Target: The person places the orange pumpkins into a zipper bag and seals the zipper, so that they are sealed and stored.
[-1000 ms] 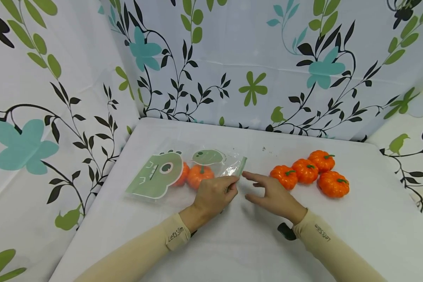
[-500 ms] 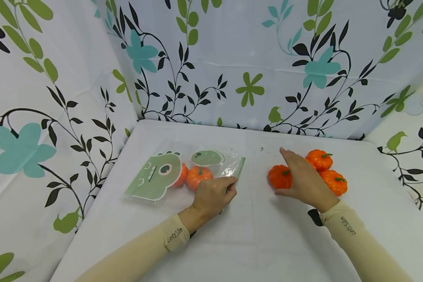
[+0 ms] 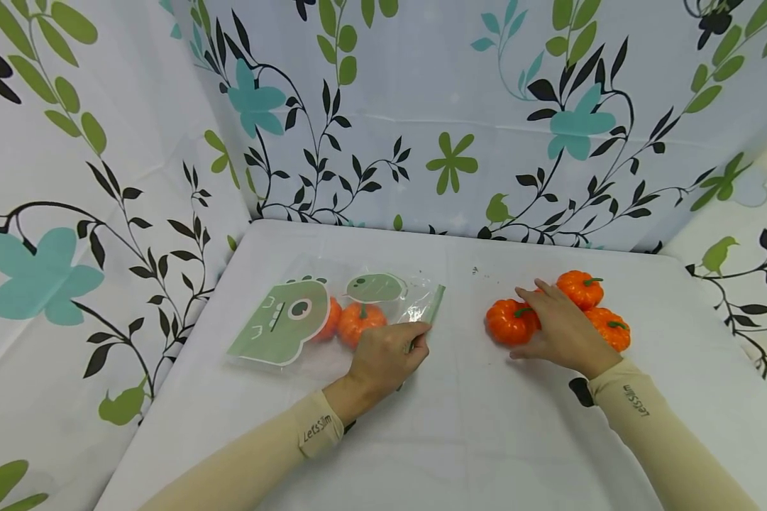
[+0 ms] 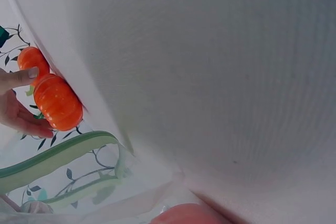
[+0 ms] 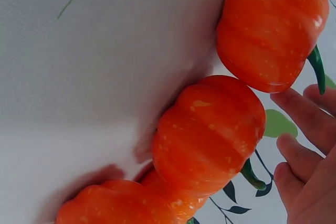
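At the right opening of a clear zip bag, printed with a green cartoon monster, my left hand pinches the green-edged rim. Two orange toy pumpkins show through the plastic. My right hand reaches over the loose toy pumpkins, thumb and fingers spread around the right side of the leftmost pumpkin. In the right wrist view its fingers are beside the top pumpkin and the middle pumpkin. The hand largely hides one pumpkin in the head view.
Two more loose pumpkins, a back one and a right one, lie just beyond the right hand. A white cloth covers the table. Behind and to the left hangs a leaf-patterned curtain.
My right hand has moved right, away from the bag's opening, to the loose pumpkins. The left hand keeps its hold on the bag rim.
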`<state>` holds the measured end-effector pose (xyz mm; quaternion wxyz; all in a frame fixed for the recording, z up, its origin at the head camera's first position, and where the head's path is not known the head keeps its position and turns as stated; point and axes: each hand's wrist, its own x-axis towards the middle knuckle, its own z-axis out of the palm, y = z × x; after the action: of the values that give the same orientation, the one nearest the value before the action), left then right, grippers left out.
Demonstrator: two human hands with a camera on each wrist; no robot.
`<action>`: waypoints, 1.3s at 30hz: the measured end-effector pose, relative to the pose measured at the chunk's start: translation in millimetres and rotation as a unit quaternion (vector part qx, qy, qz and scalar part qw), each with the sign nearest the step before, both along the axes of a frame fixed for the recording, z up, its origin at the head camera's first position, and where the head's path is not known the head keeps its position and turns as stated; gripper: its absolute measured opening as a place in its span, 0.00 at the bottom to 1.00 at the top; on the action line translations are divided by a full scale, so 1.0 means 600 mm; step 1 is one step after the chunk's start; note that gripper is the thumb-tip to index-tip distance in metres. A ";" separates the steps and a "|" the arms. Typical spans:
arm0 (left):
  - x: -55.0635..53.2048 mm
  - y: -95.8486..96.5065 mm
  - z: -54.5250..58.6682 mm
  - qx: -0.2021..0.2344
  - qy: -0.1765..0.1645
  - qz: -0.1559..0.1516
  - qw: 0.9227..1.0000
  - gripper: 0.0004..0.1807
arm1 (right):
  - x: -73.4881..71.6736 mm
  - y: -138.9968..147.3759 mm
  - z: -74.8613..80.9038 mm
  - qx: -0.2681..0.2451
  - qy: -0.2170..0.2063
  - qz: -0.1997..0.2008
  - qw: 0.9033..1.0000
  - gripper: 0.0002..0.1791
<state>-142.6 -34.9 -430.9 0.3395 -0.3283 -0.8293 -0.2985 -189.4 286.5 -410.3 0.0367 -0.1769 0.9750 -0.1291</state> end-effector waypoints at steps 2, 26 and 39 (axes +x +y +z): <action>0.001 0.000 0.000 0.001 -0.003 -0.001 1.000 0.11 | -0.001 0.001 -0.004 0.004 0.002 -0.002 1.000 0.59; 0.001 0.000 -0.004 0.003 -0.006 0.010 1.000 0.11 | 0.024 -0.066 -0.012 -0.125 -0.040 0.024 0.991 0.46; 0.006 -0.004 0.003 -0.011 -0.011 0.008 1.000 0.12 | 0.020 -0.165 -0.032 -0.259 -0.085 0.071 0.960 0.41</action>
<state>-139.3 -37.1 -428.9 0.3288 -0.3224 -0.8389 -0.2902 -177.7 187.6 -429.7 0.0815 -0.2378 0.8865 -0.3884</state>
